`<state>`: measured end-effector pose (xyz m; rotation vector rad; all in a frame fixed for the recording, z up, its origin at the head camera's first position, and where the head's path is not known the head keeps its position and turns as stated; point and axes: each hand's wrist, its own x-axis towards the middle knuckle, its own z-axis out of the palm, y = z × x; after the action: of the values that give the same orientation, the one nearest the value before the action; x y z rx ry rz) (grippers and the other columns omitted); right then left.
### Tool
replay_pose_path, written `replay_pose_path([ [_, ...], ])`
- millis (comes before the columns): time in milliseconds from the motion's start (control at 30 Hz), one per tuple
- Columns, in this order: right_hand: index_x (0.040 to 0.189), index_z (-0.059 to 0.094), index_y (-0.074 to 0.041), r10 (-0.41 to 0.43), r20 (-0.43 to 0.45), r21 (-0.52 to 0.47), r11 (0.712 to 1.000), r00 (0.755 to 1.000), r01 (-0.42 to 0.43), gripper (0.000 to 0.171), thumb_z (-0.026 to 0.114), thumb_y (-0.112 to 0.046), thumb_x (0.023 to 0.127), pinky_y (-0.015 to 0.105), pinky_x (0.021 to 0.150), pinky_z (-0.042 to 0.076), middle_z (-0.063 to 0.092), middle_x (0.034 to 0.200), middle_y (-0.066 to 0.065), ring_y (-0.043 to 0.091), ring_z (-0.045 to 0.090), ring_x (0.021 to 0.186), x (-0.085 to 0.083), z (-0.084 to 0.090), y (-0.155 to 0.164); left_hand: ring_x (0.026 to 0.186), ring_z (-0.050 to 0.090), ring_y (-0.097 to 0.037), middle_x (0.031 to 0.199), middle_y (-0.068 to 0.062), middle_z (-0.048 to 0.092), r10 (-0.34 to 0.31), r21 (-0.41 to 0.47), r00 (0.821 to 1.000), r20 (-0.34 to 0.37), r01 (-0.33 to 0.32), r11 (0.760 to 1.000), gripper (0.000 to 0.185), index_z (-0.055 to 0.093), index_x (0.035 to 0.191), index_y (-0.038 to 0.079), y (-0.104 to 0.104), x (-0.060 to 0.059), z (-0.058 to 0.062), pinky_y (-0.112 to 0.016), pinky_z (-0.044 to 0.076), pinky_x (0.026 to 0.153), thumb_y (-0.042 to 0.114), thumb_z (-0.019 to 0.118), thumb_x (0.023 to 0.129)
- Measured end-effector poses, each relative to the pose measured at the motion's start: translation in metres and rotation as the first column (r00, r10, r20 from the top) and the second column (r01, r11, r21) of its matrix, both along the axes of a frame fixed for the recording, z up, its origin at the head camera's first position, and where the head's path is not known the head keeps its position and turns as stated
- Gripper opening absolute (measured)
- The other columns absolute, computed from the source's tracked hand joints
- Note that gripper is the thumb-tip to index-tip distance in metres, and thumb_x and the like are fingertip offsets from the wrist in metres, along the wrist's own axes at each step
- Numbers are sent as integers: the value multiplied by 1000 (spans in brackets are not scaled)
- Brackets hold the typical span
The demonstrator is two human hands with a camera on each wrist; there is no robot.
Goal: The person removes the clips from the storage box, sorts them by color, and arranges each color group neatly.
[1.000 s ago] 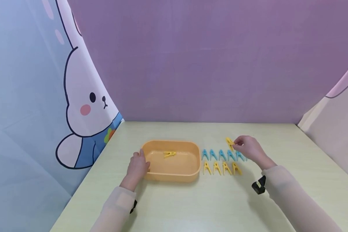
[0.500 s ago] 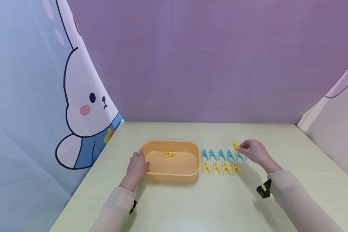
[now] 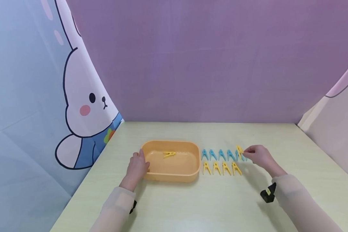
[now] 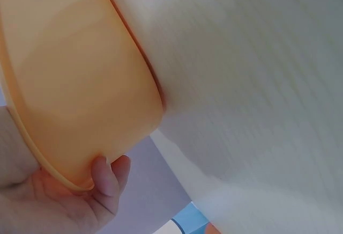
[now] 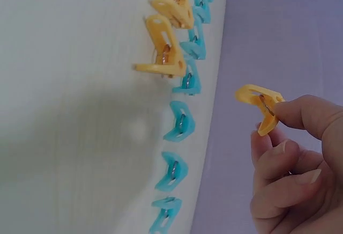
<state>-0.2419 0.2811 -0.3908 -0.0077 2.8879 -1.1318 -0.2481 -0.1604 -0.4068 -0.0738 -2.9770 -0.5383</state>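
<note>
My left hand (image 3: 137, 167) holds the left side of an orange plastic tub (image 3: 171, 178). In the left wrist view its fingers curl over the rim, with fingertips against the tub wall (image 4: 91, 78). Between thumb and fingers, my right hand (image 3: 258, 155) pinches a yellow clothespin (image 5: 256, 96) in the air; from the head view it overlaps the right end of a row of blue clothespins (image 3: 222, 155). Nearer me lies a row of yellow clothespins (image 3: 216, 168). Inside the tub, toward its back, are yellow clothespins (image 3: 169, 154) close together.
Everything stands on a pale wood-grain table (image 3: 220, 206). A purple backdrop (image 3: 203, 64) rises behind its far edge, and a blue cloth with a cartoon rabbit (image 3: 87, 109) hangs at the left. Both clothespin rows start right beside the tub's right wall.
My right hand has moved right and toward me, carrying the yellow clothespin from behind the blue row to over its right end. The left hand and tub have stayed put.
</note>
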Motion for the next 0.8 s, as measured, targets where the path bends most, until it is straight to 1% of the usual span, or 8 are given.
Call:
replay_pose_path([
  [100,105,59,12,-5,15,-14,1000,1000,5,36,59,-19,88,36,62,49,62,91,15,29,57,78,2,-4,5,94,50,-42,115,-34,42,-2,0,1000,2,2,1000,64,28,134,-16,1,0,0,-46,47,70,13,61,88],
  [167,107,59,12,-14,37,-29,999,999,15,37,58,-21,89,35,59,47,61,88,13,26,55,73,4,-7,8,94,50,-42,115,-34,42,-2,5,1000,2,2,1000,64,28,135,-16,1,0,0,-46,47,69,13,61,88],
  [267,107,59,10,-28,82,-61,998,996,33,38,58,-24,89,33,54,41,57,76,9,19,48,63,6,-12,12,95,49,-42,116,-34,42,-2,11,1000,5,2,1000,64,28,135,-16,2,0,0,-46,47,70,14,60,88],
  [367,106,60,8,-28,123,-95,995,992,40,36,57,-24,89,29,48,36,48,62,3,14,41,54,6,-19,14,96,50,-43,116,-34,42,-4,10,1000,7,4,1000,64,28,135,-16,2,0,0,-47,47,71,14,60,88],
  [467,106,60,8,-25,146,-117,992,989,42,35,57,-22,89,27,45,33,45,57,0,12,36,49,7,-26,15,96,49,-43,116,-35,42,-4,6,1000,11,4,1000,64,28,135,-16,1,-1,0,-47,47,72,13,60,89],
  [633,102,60,8,-37,161,-125,990,986,58,32,56,-20,88,26,44,32,46,58,2,12,34,47,10,-32,15,97,49,-44,117,-35,41,0,8,1000,17,0,1000,64,27,135,-17,-1,0,0,-48,46,74,13,60,89],
  [800,98,62,5,-62,189,-112,990,980,84,29,58,-21,86,26,45,32,48,58,2,11,36,48,12,-40,15,97,49,-45,115,-35,42,-1,6,1000,5,1,1000,64,28,134,-17,0,0,0,-49,46,74,13,61,88],
])
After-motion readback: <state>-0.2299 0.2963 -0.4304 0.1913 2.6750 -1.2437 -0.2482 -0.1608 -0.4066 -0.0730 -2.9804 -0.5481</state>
